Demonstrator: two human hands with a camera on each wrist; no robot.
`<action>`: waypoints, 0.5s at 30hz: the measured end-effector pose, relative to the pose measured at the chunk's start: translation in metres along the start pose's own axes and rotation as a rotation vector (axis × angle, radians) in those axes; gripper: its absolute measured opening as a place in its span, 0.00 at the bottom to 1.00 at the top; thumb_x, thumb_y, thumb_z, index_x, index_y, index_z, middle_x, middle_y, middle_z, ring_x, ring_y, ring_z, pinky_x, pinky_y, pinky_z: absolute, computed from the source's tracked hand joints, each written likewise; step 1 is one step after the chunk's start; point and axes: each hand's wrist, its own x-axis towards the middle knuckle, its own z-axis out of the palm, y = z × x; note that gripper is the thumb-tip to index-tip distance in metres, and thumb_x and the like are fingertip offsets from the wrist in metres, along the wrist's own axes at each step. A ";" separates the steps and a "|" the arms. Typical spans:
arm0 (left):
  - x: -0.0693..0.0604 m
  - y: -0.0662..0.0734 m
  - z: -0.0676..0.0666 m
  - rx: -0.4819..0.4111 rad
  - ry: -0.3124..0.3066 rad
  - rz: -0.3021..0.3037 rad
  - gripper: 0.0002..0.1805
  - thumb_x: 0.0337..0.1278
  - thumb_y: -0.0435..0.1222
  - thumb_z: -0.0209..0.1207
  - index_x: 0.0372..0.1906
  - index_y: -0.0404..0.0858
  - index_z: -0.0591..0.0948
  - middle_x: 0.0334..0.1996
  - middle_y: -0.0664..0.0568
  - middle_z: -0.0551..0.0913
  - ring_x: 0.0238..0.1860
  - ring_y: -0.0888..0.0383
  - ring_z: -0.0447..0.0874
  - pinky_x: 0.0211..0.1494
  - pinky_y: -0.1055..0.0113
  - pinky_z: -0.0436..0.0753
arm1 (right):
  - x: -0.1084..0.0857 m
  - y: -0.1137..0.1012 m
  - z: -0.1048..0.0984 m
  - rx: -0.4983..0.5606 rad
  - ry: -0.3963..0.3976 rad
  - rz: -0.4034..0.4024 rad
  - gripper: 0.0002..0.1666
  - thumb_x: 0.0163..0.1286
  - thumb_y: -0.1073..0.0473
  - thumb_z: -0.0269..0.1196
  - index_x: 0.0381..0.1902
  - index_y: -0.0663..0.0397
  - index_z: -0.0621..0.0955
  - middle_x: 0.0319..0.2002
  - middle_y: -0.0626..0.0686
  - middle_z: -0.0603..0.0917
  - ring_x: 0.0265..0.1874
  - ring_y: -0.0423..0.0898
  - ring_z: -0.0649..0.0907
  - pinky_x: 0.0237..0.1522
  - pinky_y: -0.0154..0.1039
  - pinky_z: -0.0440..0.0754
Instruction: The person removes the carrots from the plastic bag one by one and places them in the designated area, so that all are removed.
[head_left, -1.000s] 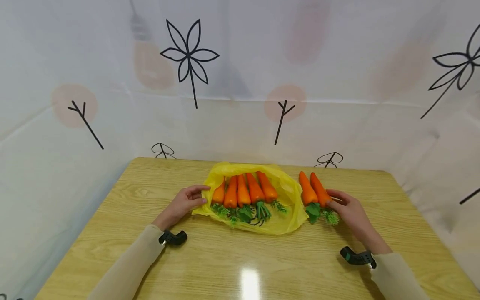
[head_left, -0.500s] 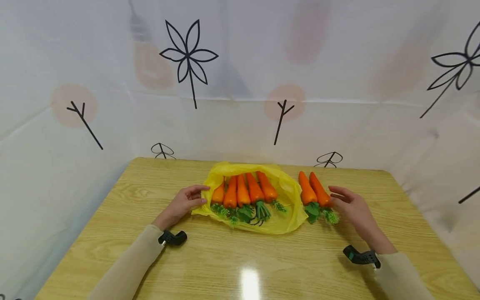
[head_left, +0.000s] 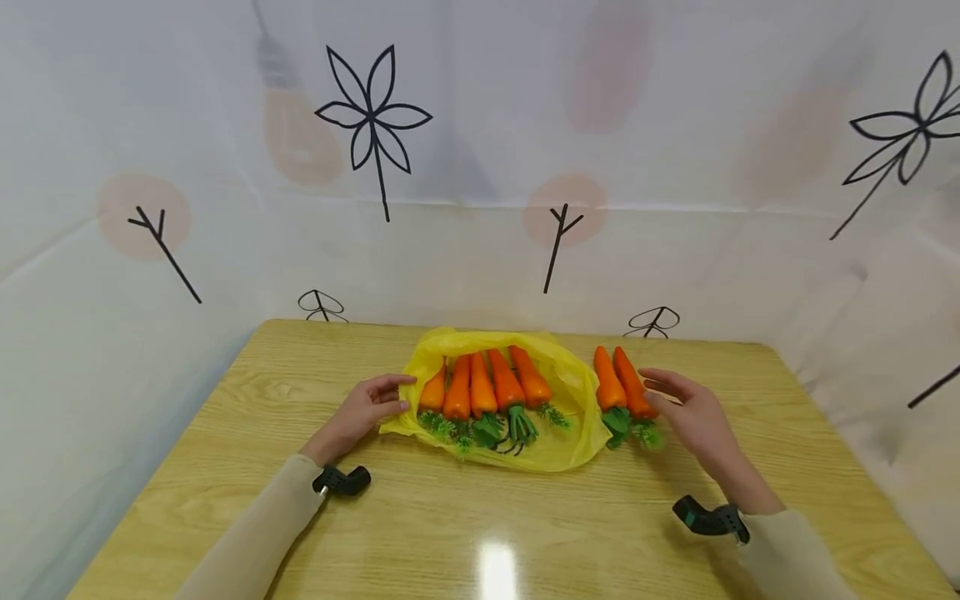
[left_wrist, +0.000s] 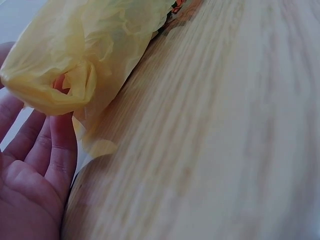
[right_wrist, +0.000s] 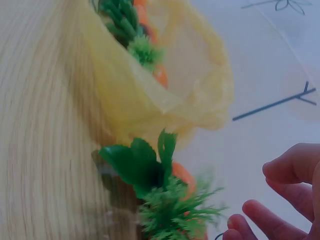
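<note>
A yellow plastic bag [head_left: 585, 417] lies on its side with its mouth facing me. Inside it, several orange carrots [head_left: 481, 385] with green tops sit in a row. My left hand [head_left: 362, 414] holds the bag's left edge between thumb and fingers; in the left wrist view the thin plastic [left_wrist: 55, 95] covers the fingertips. Right of the bag, two more carrots [head_left: 634, 385] lie side by side, tops toward me. Beside the outer one is my right hand [head_left: 696, 418], its fingers loosely bent with nothing between them. The right wrist view shows these fingers [right_wrist: 272, 222] apart from the leafy tops [right_wrist: 175, 212].
The wooden table [head_left: 420, 525] carries everything. A white cloth backdrop [head_left: 465, 267] with drawn flowers and twigs rises behind it and along both sides. Black wrist-camera mounts [head_left: 341, 481] sit on both wrists.
My right hand drew back rightward from the outer carrot, then came left close to it again. That carrot's green top has shifted slightly left. My left hand keeps its place at the bag.
</note>
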 end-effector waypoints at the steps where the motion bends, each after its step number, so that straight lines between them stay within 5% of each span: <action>1: 0.000 0.000 0.000 -0.002 0.002 -0.002 0.24 0.66 0.34 0.63 0.65 0.35 0.76 0.56 0.46 0.78 0.41 0.58 0.77 0.43 0.68 0.78 | -0.001 -0.003 0.001 0.009 0.000 -0.009 0.27 0.78 0.54 0.57 0.69 0.61 0.72 0.64 0.66 0.75 0.62 0.62 0.74 0.45 0.20 0.72; 6: 0.000 0.001 0.000 0.002 -0.004 0.004 0.25 0.66 0.34 0.63 0.66 0.33 0.75 0.56 0.42 0.77 0.42 0.58 0.77 0.43 0.68 0.78 | -0.005 -0.017 0.007 0.045 -0.006 -0.057 0.26 0.77 0.56 0.59 0.67 0.61 0.74 0.63 0.63 0.76 0.62 0.57 0.74 0.48 0.20 0.71; 15: -0.001 0.002 -0.001 0.002 -0.006 -0.006 0.26 0.66 0.35 0.64 0.66 0.35 0.75 0.58 0.42 0.76 0.43 0.57 0.78 0.43 0.67 0.78 | -0.007 -0.034 0.028 0.089 -0.059 -0.154 0.23 0.74 0.60 0.62 0.64 0.61 0.77 0.59 0.64 0.79 0.57 0.61 0.78 0.48 0.26 0.77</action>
